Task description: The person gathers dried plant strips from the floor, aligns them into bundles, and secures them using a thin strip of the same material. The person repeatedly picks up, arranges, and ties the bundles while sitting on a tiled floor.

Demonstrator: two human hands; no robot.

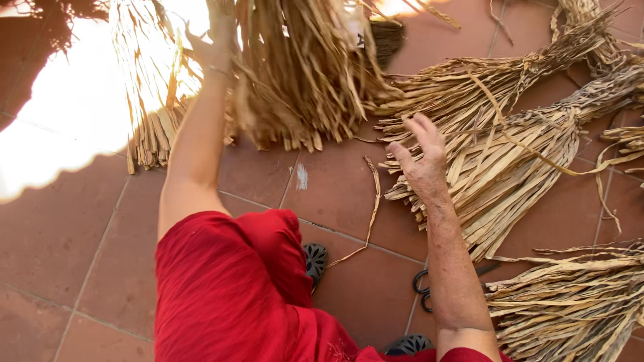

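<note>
Gripping a hanging bundle of dried leaves (295, 74) at the frame's top centre, the left hand (218, 37) closes around its strands (fingers partly hidden). Right of centre, the right hand (424, 164) hovers spread above tied bundles (516, 154) on the tiled floor (67, 255).
</note>
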